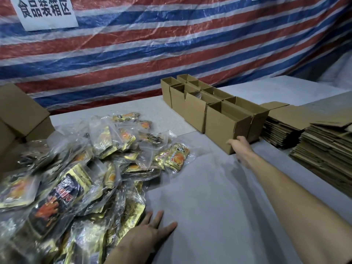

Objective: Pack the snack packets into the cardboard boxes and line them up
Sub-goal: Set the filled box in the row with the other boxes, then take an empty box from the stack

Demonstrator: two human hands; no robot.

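A heap of gold and black snack packets (80, 168) in clear plastic covers the left of the grey table (200, 197). Several open cardboard boxes (192, 100) stand in two rows from the back middle toward the right. My right hand (240, 147) reaches out and touches the lower front corner of the nearest box (224, 122), fingers against its side. Whether they curl round the edge is unclear. My left hand (152, 225) rests flat on the table beside the heap, fingers spread.
Two piles of flattened cardboard (323, 149) lie at the right edge. A large carton (21, 119) stands at the far left. A striped red, white and blue tarp (171, 44) hangs behind the table, with a white sign (45, 11) on it.
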